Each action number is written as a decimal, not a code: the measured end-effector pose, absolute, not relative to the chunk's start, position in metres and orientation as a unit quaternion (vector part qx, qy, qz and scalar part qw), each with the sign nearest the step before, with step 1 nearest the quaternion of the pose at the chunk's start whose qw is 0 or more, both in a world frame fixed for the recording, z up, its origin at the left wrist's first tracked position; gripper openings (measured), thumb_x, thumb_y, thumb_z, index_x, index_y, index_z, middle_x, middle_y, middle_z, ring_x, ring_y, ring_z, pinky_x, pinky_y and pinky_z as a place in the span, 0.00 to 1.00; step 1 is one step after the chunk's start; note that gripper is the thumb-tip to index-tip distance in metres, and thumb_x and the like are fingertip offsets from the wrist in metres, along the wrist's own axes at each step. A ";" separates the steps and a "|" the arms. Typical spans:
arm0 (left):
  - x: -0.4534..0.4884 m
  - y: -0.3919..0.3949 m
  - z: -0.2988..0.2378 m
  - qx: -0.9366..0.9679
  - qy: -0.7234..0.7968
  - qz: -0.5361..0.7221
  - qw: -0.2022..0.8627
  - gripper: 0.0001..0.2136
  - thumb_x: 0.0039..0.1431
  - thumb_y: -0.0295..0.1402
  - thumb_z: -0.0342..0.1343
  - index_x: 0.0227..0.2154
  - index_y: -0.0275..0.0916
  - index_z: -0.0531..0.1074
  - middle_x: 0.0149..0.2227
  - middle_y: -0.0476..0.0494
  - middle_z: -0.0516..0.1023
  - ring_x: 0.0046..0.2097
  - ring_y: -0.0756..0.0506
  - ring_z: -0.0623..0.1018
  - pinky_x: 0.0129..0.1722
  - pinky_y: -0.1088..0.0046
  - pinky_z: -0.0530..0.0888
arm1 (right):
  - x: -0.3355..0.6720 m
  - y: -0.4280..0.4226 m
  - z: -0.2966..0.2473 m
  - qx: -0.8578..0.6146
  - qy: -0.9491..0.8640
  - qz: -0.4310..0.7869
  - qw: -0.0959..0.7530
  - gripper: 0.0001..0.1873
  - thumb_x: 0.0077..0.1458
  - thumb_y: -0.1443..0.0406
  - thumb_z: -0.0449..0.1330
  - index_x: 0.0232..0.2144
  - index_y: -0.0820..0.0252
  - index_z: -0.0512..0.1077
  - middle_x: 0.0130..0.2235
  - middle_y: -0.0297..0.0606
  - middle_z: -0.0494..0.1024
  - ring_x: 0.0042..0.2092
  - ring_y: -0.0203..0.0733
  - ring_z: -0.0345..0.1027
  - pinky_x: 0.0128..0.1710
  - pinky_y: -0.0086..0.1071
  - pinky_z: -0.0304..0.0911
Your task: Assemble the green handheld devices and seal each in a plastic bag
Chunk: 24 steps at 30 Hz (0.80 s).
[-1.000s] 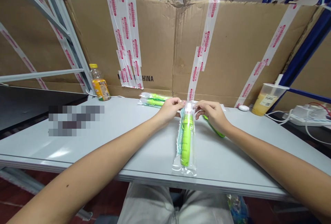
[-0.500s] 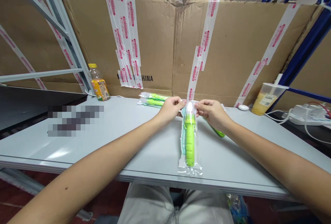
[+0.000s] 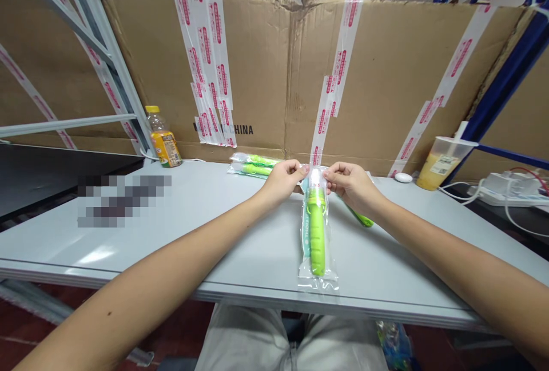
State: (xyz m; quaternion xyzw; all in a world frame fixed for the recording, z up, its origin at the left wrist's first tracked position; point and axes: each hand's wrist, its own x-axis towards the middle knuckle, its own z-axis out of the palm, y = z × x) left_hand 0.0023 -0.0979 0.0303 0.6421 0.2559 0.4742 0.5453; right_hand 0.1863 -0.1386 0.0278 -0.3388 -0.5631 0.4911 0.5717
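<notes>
Between my hands is a clear plastic bag (image 3: 330, 268) with a lime-green ribbed stick-like item (image 3: 317, 236) inside, its upper part clear, beside a teal printed card (image 3: 306, 228). My left hand (image 3: 283, 181) pinches the bag's far left corner. The far right corner is pinched by my right hand (image 3: 350, 183). The bag's near end hangs toward the table's front edge. Behind my left hand lie similar green items in clear bags (image 3: 255, 165). Another green item (image 3: 363, 219) shows in part beneath my right hand.
On the left stands a juice bottle (image 3: 166, 145) with a yellow cap. A plastic cup (image 3: 441, 165) of yellow drink, a small white round object (image 3: 403, 178) and a white power strip (image 3: 510, 191) with cables are on the right. A cardboard wall (image 3: 257, 62) closes the back.
The near end of the bag with the green item has swung slightly to the right. Both hands keep their pinch at nearly the same place.
</notes>
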 end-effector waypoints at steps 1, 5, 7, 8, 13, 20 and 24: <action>0.002 -0.098 0.030 0.641 0.255 0.474 0.547 0.22 0.49 0.46 0.67 0.22 0.36 0.61 0.24 0.52 0.68 0.27 0.52 0.73 0.28 0.70 0.78 | 0.186 -0.139 0.027 -0.340 -0.564 0.487 0.573 0.19 0.43 0.58 0.74 0.24 0.60 0.68 0.22 0.34 0.73 0.25 0.36 0.68 0.30 0.34 0.65; 0.004 -0.100 0.031 0.636 0.245 0.472 0.560 0.22 0.48 0.47 0.68 0.22 0.36 0.62 0.25 0.51 0.68 0.27 0.51 0.74 0.30 0.68 0.79 | 0.182 -0.138 0.023 -0.343 -0.557 0.466 0.596 0.21 0.42 0.56 0.74 0.26 0.58 0.66 0.23 0.30 0.70 0.25 0.33 0.64 0.29 0.32 0.63; 0.004 -0.100 0.031 0.634 0.240 0.471 0.564 0.23 0.47 0.47 0.68 0.22 0.36 0.62 0.25 0.52 0.68 0.27 0.52 0.73 0.29 0.70 0.78 | 0.182 -0.137 0.021 -0.340 -0.548 0.462 0.609 0.24 0.41 0.56 0.73 0.29 0.56 0.63 0.23 0.27 0.68 0.25 0.32 0.62 0.28 0.30 0.62; 0.005 -0.101 0.030 0.634 0.239 0.471 0.566 0.23 0.46 0.47 0.68 0.22 0.36 0.62 0.24 0.52 0.67 0.27 0.52 0.73 0.28 0.71 0.78 | 0.182 -0.136 0.019 -0.339 -0.549 0.459 0.610 0.25 0.42 0.56 0.73 0.31 0.55 0.61 0.24 0.25 0.68 0.25 0.32 0.61 0.28 0.30 0.62; 0.006 -0.102 0.029 0.631 0.230 0.456 0.584 0.23 0.46 0.47 0.68 0.23 0.36 0.63 0.25 0.52 0.69 0.28 0.52 0.73 0.29 0.72 0.77 | 0.183 -0.135 0.016 -0.339 -0.640 0.346 0.596 0.20 0.54 0.57 0.64 0.40 0.51 0.56 0.32 0.29 0.69 0.28 0.34 0.61 0.27 0.29 0.59; 0.006 -0.102 0.029 0.631 0.211 0.442 0.601 0.23 0.46 0.47 0.68 0.23 0.36 0.62 0.25 0.52 0.69 0.27 0.52 0.72 0.29 0.72 0.76 | 0.183 -0.139 0.017 -0.325 -0.675 0.295 0.592 0.14 0.57 0.61 0.60 0.42 0.52 0.59 0.34 0.32 0.67 0.31 0.35 0.61 0.30 0.30 0.60; 0.005 -0.100 0.030 0.630 0.210 0.453 0.595 0.23 0.45 0.47 0.69 0.23 0.36 0.62 0.24 0.54 0.67 0.27 0.53 0.71 0.27 0.75 0.74 | 0.182 -0.141 0.023 -0.312 -0.605 0.448 0.579 0.17 0.53 0.56 0.64 0.39 0.52 0.62 0.30 0.30 0.68 0.30 0.37 0.64 0.31 0.32 0.64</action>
